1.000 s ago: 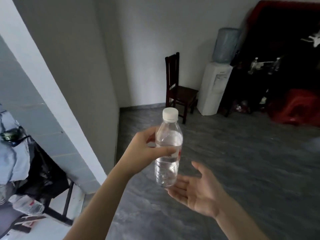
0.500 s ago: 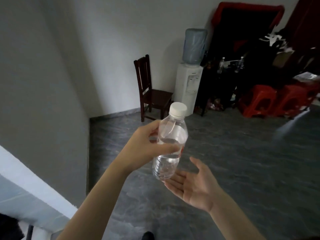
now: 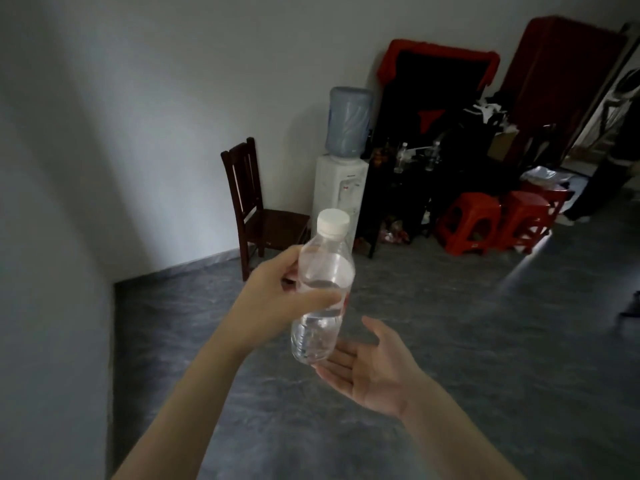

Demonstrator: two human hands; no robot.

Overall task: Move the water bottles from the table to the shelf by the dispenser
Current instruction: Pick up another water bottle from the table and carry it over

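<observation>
Since the earlier frame the room has slid in the view: the dispenser [image 3: 341,168] now stands nearer the centre, and three red stools [image 3: 467,221] show fully. The left hand [image 3: 277,299] grips one water bottle [image 3: 322,292] around its middle, white cap tilted toward 1 o'clock. The right hand [image 3: 372,368] lies wide, palm up, at 5 o'clock just under the bottle's base; contact I cannot tell. Beyond, at 12 o'clock, one dark chair [image 3: 252,206] stands on the grey floor [image 3: 485,341]. On the dark shelf [image 3: 398,188] beside the dispenser two small bottles [image 3: 401,157] stand.
</observation>
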